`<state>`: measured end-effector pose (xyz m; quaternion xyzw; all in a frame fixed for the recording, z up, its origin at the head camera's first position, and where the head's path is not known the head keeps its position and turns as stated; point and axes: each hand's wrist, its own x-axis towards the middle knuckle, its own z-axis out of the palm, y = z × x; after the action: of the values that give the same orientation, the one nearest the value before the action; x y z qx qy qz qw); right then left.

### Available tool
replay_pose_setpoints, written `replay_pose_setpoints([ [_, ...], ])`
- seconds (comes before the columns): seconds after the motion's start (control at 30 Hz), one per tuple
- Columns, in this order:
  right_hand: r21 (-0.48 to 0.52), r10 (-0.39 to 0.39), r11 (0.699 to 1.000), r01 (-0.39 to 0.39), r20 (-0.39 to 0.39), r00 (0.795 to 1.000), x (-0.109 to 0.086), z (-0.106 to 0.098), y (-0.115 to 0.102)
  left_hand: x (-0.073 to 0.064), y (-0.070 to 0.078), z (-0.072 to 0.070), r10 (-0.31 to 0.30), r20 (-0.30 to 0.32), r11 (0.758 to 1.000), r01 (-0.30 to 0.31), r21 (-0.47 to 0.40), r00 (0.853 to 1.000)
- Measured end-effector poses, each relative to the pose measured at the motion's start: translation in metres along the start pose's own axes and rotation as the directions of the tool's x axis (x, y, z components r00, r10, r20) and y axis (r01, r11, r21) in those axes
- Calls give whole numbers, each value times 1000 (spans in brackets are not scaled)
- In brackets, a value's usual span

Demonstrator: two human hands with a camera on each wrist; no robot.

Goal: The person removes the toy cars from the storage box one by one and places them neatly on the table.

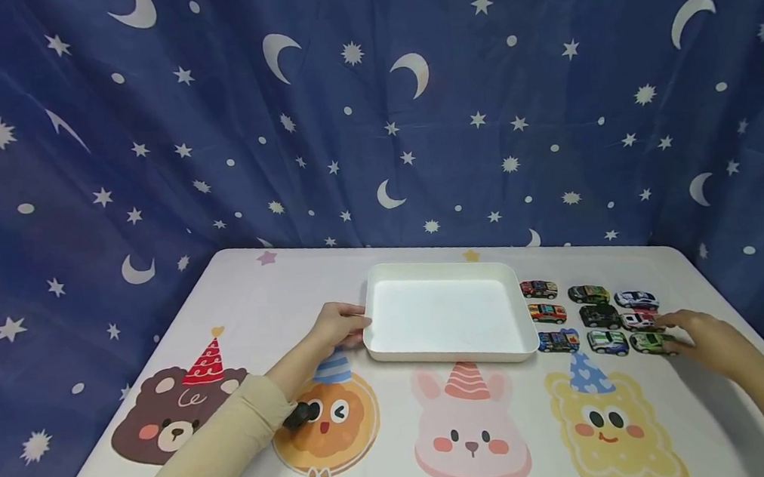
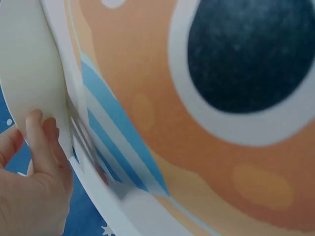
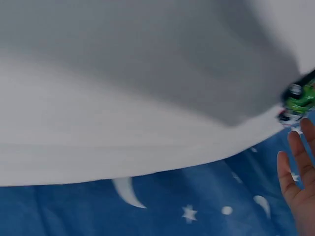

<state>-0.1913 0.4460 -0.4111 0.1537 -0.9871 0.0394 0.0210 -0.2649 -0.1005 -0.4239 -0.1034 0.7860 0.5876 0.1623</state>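
Observation:
A shallow white tray (image 1: 446, 309) lies on the table. At its left end my left hand (image 1: 340, 324) holds the rim, thumb over the edge; in the left wrist view the fingers (image 2: 42, 142) press the outer wall. Several toy cars stand in rows to the right of the tray. My right hand (image 1: 700, 335) is at the right side of these cars, its fingers reaching a green car (image 1: 650, 342) and a red-and-white car (image 1: 637, 319). The right wrist view shows fairly straight fingers (image 3: 300, 152) beside the green car; whether they touch it is hard to tell.
A red-orange car (image 1: 548, 313) and a blue car (image 1: 558, 341) stand close to the tray's right wall. Farther right are a black car (image 1: 599, 316) and a white car (image 1: 637, 299). A starry blue curtain (image 1: 344, 120) hangs behind the printed tablecloth (image 1: 387, 458).

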Motion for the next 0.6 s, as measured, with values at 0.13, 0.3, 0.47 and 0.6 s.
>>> replay_pose_setpoints([
  [0.13,-24,-3,1000,2,-37,999,7,-7,-13,-1,2,3,12,0,1000,-12,12,1000],
  [0.3,-45,-75,997,69,-141,987,20,-16,-35,1,4,4,18,-3,1000,-18,11,1000],
  [0.47,-27,-110,994,106,-233,966,31,-20,-61,2,1,3,40,12,999,-40,-8,999],
  [0.6,34,-69,996,80,-257,964,38,-19,-84,0,2,-1,58,34,997,-56,-49,998],
])
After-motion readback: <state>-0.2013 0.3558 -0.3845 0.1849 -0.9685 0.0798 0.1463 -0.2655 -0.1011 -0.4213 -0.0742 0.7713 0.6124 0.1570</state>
